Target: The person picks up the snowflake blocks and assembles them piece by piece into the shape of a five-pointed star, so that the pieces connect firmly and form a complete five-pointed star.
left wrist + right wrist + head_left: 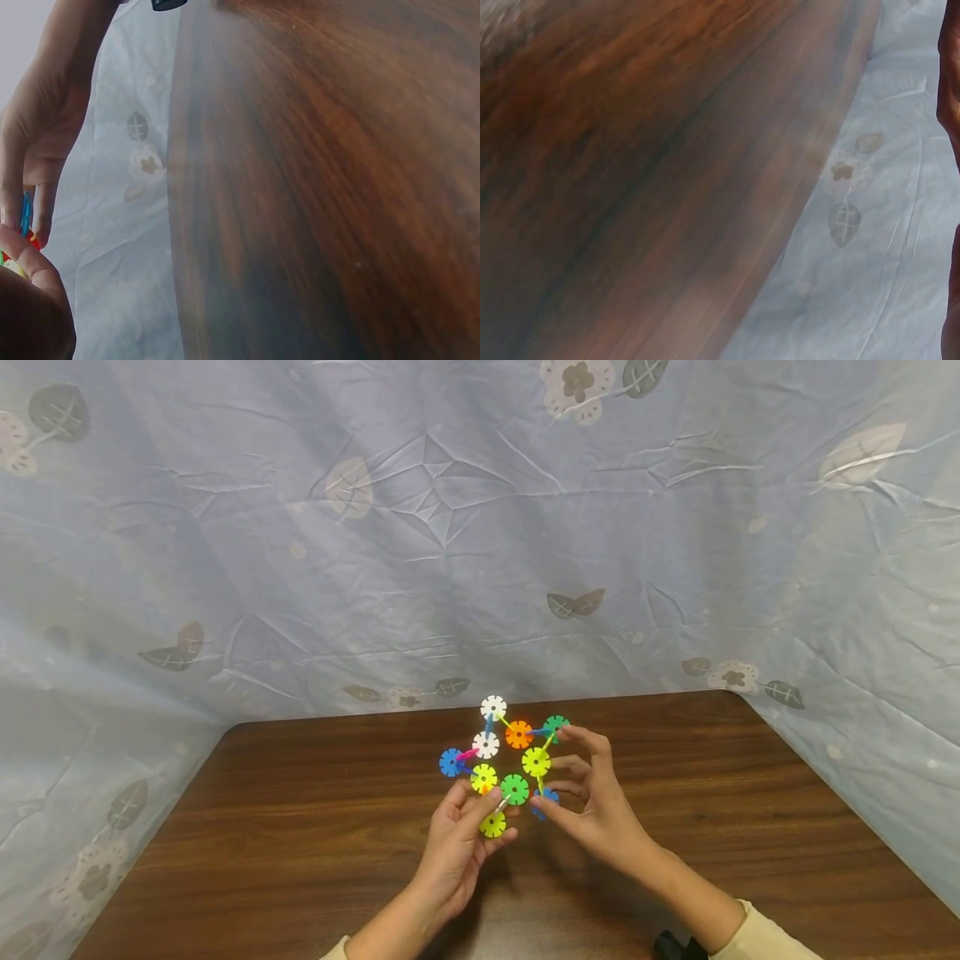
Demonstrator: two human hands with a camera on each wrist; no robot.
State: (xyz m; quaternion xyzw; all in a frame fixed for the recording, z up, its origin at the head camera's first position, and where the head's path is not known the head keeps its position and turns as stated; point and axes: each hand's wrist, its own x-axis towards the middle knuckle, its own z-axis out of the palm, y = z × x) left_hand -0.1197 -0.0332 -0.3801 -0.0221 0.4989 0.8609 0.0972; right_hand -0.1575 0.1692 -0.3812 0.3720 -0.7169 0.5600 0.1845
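Observation:
A star-like ring of notched plastic interlocking discs (536,762) in white, orange, green, yellow and blue is held up over the table in the head view. My left hand (459,852) pinches its lower part, thumb by the light green disc (514,790), with a yellow disc (492,825) just below. On the other side, my right hand (606,814) grips the ring; its thumb is at the lower blue disc (551,797), and its index finger reaches the dark green disc (557,727). In the left wrist view, fingers partly hide the discs. The right wrist view shows only a hand's edge.
The brown wooden table (300,843) lies under both hands. A pale curtain (450,568) with leaf and flower prints surrounds its back and sides. A small black object (678,947) is near the right forearm at the bottom edge.

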